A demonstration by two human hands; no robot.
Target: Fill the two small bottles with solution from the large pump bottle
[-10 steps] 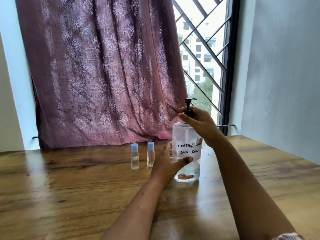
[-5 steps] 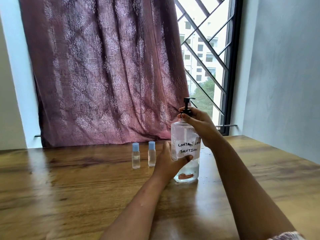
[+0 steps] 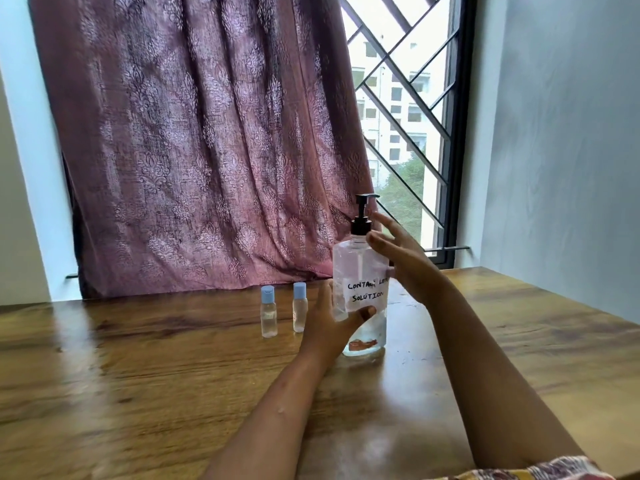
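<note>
Bench (image 3: 138, 393): glossy wood | curtain (image 3: 207, 150) 11 o'clock, barred window (image 3: 408, 116) 1 o'clock | my left fingers (image 3: 365, 312) grip pump bottle (image 3: 360, 268) | my right fingers (image 3: 386, 242) spread, empty

On my feed the left hand (image 3: 327, 329) and right hand (image 3: 404, 262) are bare, forearms too. At the frame's lower right edge I see patterned cloth (image 3: 540, 472), printed red, yellow and white.

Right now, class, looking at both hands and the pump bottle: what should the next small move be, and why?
Probably close the right hand on the black collar and twist: that hand hovers open beside it, the pump is in place, and the left hand grips the pump bottle.
</note>
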